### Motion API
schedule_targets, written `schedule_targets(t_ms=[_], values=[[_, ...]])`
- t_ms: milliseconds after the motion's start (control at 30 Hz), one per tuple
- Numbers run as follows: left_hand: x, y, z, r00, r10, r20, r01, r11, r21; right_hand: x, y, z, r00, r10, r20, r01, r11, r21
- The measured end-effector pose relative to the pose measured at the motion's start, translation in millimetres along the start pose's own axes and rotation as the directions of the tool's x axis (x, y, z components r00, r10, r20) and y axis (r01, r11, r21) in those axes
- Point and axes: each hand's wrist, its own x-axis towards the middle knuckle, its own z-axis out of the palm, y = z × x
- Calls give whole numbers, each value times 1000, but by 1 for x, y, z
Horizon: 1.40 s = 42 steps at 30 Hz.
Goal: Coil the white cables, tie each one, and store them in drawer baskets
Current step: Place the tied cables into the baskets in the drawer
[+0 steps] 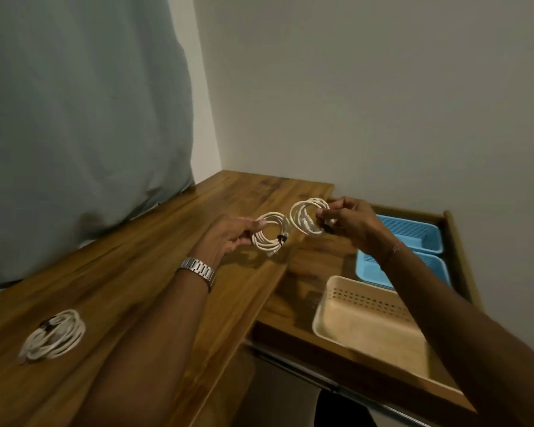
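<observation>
My left hand [228, 237] pinches a coiled white cable [270, 233] bound with a black tie, held just above the wooden desk [136, 272]. My right hand [350, 224] grips a second coiled white cable [305, 218], also tied in black, above the near edge of the open drawer [302, 272]. A third tied white coil [54, 334] lies on the desk at the near left. In the drawer stand a beige basket [370, 322] at the front and two blue baskets [413, 231] behind it; all look empty.
A grey-green curtain [80, 134] hangs over the desk's left side. White walls close the corner behind the desk and drawer. The drawer's metal rail [321, 380] juts out below at the front.
</observation>
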Motion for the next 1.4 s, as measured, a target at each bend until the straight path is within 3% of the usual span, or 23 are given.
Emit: schedule_targets(t_ms=[133,300,467,633,733,867,1000,1100,1300,1400], values=[[12,-10,59,991,128,-28,-123,983,135,-8,-4,-57,993,-35,-113,19,989,-147],[12,-25,132,956,286,60,-291,915,278,-25,-5,-109,973,-67,-222,21,979,-203],[3,-34,173,892,376,249,-451,744,493,-37,5,-147,951,-62,-304,-6,976,-218],[-9,-54,199,886,296,358,-445,763,470,-42,17,-173,961,-105,-255,20,949,-313],[-9,-66,205,912,144,383,-306,862,405,-43,26,-181,978,-44,-202,-17,955,-295],[-16,-79,204,854,-29,519,-140,949,283,-35,46,-184,961,34,-276,-91,976,-196],[-14,-95,209,889,-129,440,37,977,211,-24,71,-187,930,-59,-364,-101,909,-405],[-7,-105,210,892,-156,425,41,962,268,-18,88,-189,933,-27,-358,-158,865,-477],[3,-114,199,743,-263,615,-26,907,420,-6,119,-193,943,96,-320,-238,865,-442],[4,-120,195,709,-291,642,-81,872,484,3,132,-197,937,127,-324,-260,876,-407]])
